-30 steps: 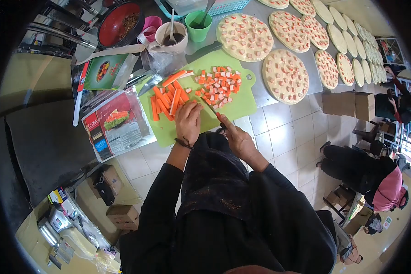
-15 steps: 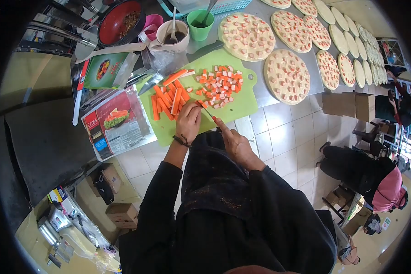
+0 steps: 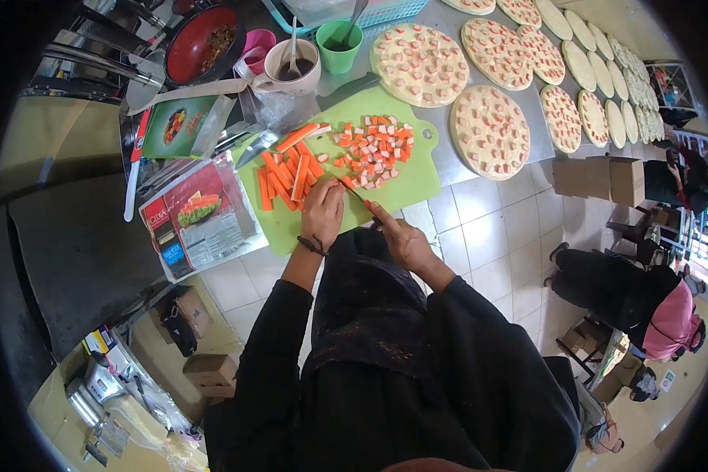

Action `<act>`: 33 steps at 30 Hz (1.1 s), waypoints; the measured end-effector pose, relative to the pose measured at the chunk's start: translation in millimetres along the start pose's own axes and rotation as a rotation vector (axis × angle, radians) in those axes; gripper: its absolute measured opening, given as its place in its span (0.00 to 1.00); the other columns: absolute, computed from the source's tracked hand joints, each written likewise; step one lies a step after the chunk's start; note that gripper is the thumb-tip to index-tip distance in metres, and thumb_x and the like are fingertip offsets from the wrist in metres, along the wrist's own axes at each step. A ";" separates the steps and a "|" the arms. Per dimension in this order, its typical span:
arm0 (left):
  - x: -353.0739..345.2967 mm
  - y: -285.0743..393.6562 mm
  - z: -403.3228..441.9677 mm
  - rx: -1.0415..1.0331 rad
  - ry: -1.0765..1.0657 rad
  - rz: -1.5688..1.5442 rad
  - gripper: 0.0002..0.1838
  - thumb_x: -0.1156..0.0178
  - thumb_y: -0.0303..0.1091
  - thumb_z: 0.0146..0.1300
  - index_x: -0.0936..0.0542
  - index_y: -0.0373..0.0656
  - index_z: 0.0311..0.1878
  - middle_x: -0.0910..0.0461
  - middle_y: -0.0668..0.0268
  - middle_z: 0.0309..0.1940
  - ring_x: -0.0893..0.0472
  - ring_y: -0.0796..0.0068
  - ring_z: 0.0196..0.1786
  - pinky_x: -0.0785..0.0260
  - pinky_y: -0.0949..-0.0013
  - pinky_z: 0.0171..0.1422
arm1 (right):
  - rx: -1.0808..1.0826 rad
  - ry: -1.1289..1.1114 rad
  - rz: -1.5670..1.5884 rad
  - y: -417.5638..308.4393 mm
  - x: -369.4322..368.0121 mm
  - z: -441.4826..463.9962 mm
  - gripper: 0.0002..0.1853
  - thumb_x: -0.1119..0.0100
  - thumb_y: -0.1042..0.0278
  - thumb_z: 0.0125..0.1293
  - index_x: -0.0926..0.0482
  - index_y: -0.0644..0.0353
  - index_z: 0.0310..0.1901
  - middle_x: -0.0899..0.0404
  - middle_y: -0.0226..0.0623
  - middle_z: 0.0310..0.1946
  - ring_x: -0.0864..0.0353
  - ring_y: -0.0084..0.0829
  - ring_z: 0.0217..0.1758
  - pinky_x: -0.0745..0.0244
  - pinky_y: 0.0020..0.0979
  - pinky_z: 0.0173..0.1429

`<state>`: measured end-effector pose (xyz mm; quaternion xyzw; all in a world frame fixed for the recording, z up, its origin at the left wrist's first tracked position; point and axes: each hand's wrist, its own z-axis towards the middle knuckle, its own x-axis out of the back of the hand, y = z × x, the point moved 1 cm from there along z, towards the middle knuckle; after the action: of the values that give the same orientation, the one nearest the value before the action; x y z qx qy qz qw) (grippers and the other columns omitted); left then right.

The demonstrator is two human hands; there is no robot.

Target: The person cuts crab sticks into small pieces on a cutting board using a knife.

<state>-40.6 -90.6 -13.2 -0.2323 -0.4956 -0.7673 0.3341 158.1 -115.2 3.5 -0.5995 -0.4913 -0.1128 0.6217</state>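
My left hand (image 3: 323,209) is closed on a crab stick (image 3: 344,182) at the near edge of the green cutting board (image 3: 411,175). In my right hand (image 3: 403,241) is a knife (image 3: 360,197), its blade at the end of that stick. Whole orange-and-white crab sticks (image 3: 278,179) lie in a pile just beyond my left hand. To the right of them, chopped crab stick pieces (image 3: 377,145) are spread over the board. An opened crab stick packet (image 3: 204,216) lies left of the board.
Flat dough rounds (image 3: 492,132), several topped with crab pieces, line the steel table to the right. Behind the board stand a mug (image 3: 291,66), a green cup (image 3: 339,49) and a dark pan (image 3: 207,46). Another knife (image 3: 136,169) lies at left. A person (image 3: 628,293) is at far right.
The hands stay in nearly the same place, the left still holding the crab stick and the right the knife. The whole view has shifted slightly.
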 end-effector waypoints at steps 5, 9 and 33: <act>-1.5 -1.8 -3.0 0.013 -0.044 -0.019 0.11 0.41 0.18 0.51 0.22 0.38 0.39 0.24 0.58 0.42 0.23 0.56 0.47 0.27 0.60 0.49 | 0.020 0.017 0.036 5.4 5.1 2.8 0.32 0.52 0.69 0.67 0.47 0.38 0.71 0.24 0.48 0.23 0.21 0.49 0.25 0.26 0.47 0.31; 3.2 2.0 -4.5 0.002 -0.025 -0.004 0.14 0.41 0.18 0.52 0.23 0.38 0.44 0.28 0.55 0.49 0.24 0.55 0.49 0.28 0.60 0.52 | 0.053 0.058 0.098 3.2 1.0 1.6 0.33 0.51 0.71 0.66 0.48 0.41 0.71 0.24 0.48 0.23 0.21 0.49 0.25 0.26 0.46 0.32; 7.9 8.3 -1.5 0.129 -0.090 0.381 0.17 0.39 0.38 0.58 0.22 0.46 0.51 0.19 0.68 0.45 0.27 0.67 0.47 0.41 0.60 0.54 | -0.012 0.059 0.191 4.0 -3.2 -21.9 0.32 0.53 0.72 0.67 0.48 0.42 0.71 0.23 0.52 0.27 0.22 0.52 0.29 0.25 0.47 0.34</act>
<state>-39.8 -96.6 -3.4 -0.3342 -0.5053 -0.6459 0.4647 169.9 -134.4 3.0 -0.6435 -0.4127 -0.0738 0.6404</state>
